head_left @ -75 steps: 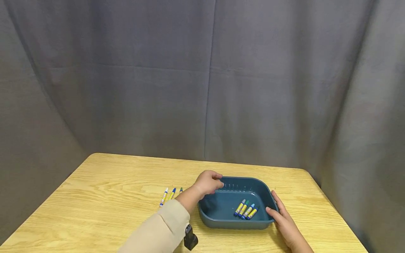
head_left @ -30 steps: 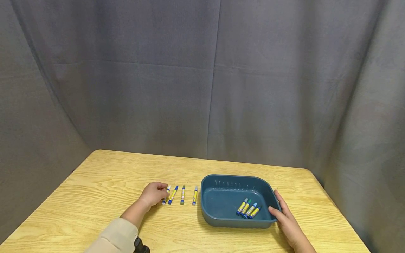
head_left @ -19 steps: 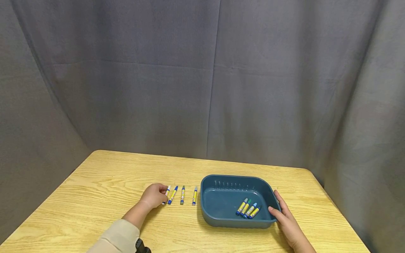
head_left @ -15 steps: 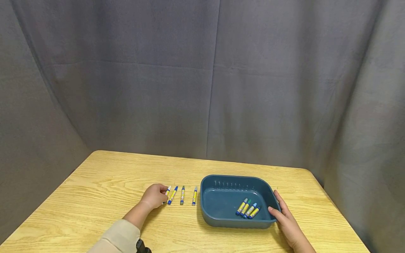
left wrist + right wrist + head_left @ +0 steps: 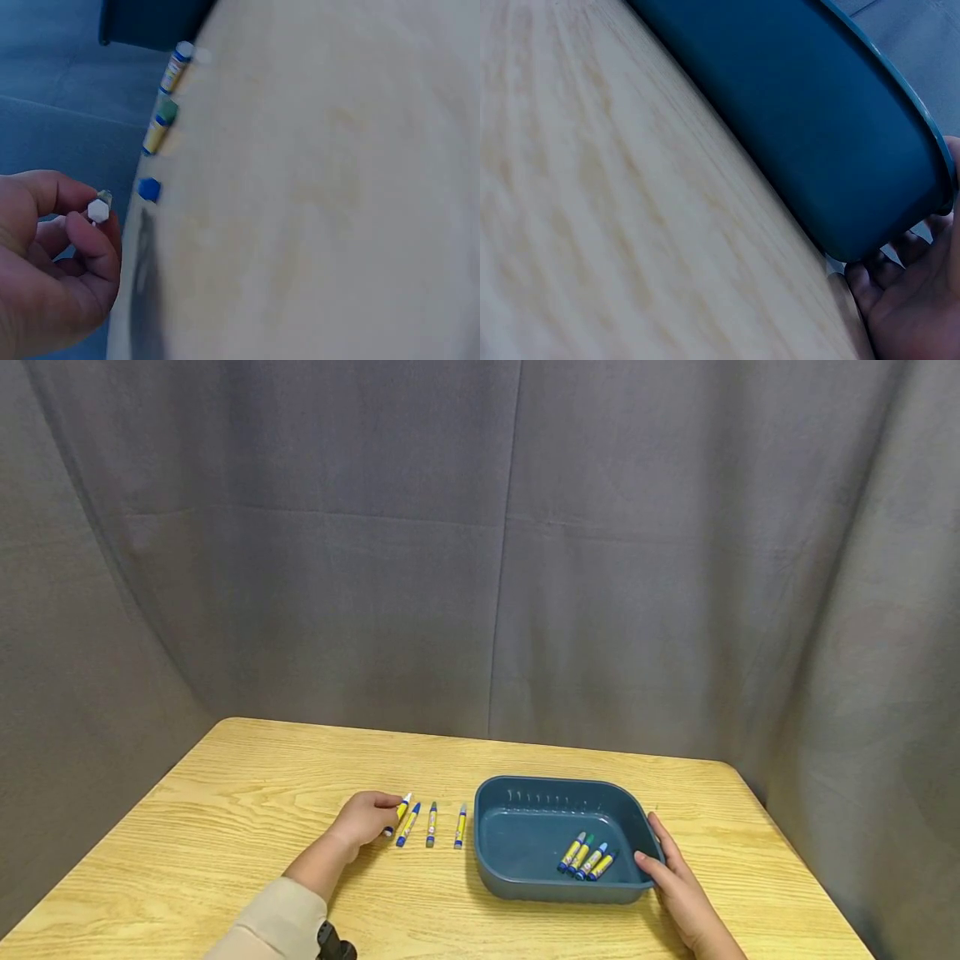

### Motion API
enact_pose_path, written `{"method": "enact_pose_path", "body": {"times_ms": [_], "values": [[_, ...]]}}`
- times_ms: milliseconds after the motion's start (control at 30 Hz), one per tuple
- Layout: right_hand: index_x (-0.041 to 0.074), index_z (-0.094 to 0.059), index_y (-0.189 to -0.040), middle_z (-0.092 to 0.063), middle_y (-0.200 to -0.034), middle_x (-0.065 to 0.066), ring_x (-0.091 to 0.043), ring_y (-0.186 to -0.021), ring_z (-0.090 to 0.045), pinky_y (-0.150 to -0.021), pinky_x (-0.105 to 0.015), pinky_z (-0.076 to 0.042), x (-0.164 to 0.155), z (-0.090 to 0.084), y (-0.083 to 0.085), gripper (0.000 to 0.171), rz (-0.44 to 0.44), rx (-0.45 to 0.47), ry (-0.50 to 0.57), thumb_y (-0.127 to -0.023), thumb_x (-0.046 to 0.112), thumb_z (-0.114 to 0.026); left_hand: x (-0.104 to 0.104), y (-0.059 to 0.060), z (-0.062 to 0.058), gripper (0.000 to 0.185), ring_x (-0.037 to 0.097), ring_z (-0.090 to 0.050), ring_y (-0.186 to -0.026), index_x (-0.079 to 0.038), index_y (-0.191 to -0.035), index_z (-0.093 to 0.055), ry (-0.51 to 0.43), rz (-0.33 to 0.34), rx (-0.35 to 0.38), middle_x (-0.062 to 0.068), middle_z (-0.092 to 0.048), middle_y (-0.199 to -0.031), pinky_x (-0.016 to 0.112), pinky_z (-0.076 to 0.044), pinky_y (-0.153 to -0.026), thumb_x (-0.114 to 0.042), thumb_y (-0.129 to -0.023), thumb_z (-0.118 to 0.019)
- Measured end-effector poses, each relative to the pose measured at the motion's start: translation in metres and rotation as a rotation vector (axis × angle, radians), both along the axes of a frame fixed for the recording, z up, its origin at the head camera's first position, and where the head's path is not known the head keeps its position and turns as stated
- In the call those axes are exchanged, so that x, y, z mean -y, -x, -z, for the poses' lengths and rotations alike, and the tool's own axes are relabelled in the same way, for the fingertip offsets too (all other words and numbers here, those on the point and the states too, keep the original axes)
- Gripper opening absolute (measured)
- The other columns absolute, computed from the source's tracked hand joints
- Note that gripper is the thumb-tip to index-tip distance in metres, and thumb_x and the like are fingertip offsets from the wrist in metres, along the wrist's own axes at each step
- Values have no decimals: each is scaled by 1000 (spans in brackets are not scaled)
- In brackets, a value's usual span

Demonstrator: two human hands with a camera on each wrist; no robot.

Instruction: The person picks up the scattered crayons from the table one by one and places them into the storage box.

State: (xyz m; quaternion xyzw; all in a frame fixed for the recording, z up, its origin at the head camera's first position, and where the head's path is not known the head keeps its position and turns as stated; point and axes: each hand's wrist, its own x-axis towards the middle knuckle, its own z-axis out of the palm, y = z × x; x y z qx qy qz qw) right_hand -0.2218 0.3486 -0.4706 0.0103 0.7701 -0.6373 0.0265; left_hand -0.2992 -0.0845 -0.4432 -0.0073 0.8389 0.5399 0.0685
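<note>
My left hand (image 5: 367,817) pinches a white crayon (image 5: 403,807) between thumb and fingers at the left end of a short row. In the left wrist view its white tip (image 5: 98,211) shows between the fingertips, held a little above the table. Beside it on the table lie a blue crayon (image 5: 408,825), a green crayon (image 5: 432,825) and a grey crayon (image 5: 460,826). My right hand (image 5: 682,893) holds the right end of a dark teal plastic bin (image 5: 562,891), thumb over the rim and fingers against the outer wall. Several crayons (image 5: 587,857) lie together on the bin's floor.
The wooden table (image 5: 262,777) has rounded far corners. Behind and at both sides hangs a grey curtain (image 5: 375,568). A black device (image 5: 335,943) is strapped below the left sleeve (image 5: 273,920).
My left hand has gone from above the bin to the crayon row at the left, and the white crayon has risen slightly in its fingers. My right hand keeps its hold on the bin.
</note>
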Motion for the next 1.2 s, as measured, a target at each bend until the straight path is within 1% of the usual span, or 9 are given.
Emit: {"method": "enact_pose_path", "body": {"times_ms": [67,133,233,467,600,767,833,1000,1200], "values": [[15,3,-158,9,-165,-15,-41,-150,0,-85,3,-30,0,0,0,77,1,-7,8,-101,21,-48,-3,0,-7,40,11,-46,-64,7,-130,-58,-43,15,9,21,-65,-116,25,-44,-63,-2,-91,-52],[15,3,-159,8,-165,-16,-40,-150,-3,-85,3,-30,1,0,0,77,5,-9,12,-101,20,-48,-8,0,-13,39,12,-48,-68,5,-131,-58,-70,32,16,21,-64,-116,26,-44,-65,-3,-93,-52],[14,3,-158,8,-165,-16,-40,-149,-4,-85,3,-31,1,0,-1,77,8,-9,17,-101,20,-48,-19,1,-22,38,14,-54,-82,1,-130,-60,-89,52,16,19,-63,-119,28,-46,-69,-5,-93,-53],[13,3,-158,11,-165,-14,-41,-150,2,-84,3,-29,0,0,-2,77,0,-10,8,-101,20,-47,-52,1,-37,40,14,-53,-79,0,-130,-61,-162,106,-9,20,-64,-119,24,-40,-60,-3,-90,-55],[13,3,-158,11,-164,-15,-41,-150,2,-85,3,-29,0,1,-2,76,-1,-9,12,-101,20,-47,-72,0,-41,39,17,-58,-88,0,-127,-63,-166,129,-12,17,-65,-116,23,-41,-61,-3,-89,-56],[13,3,-158,11,-164,-15,-41,-150,2,-85,3,-29,0,1,-2,76,2,-16,24,-101,20,-47,-94,1,-45,37,19,-60,-95,-2,-126,-64,-157,173,-3,15,-66,-118,28,-48,-72,-5,-89,-58],[13,2,-158,10,-165,-14,-40,-150,2,-86,2,-29,0,1,-1,76,3,-17,31,-101,19,-48,-103,2,-46,37,18,-58,-92,-2,-126,-64,-162,195,4,16,-66,-119,28,-49,-72,-5,-89,-58],[14,1,-159,10,-165,-13,-39,-150,3,-87,2,-29,1,0,-2,76,4,-15,24,-100,20,-48,-124,2,-47,36,15,-53,-80,-1,-126,-65,-165,228,15,17,-67,-117,22,-44,-63,-5,-90,-58],[15,1,-159,9,-165,-12,-38,-151,3,-87,2,-28,1,0,-1,76,6,-19,25,-100,20,-48,-150,-1,-45,36,15,-55,-78,0,-124,-65,-178,246,32,16,-67,-115,21,-44,-61,-2,-89,-58]]}}
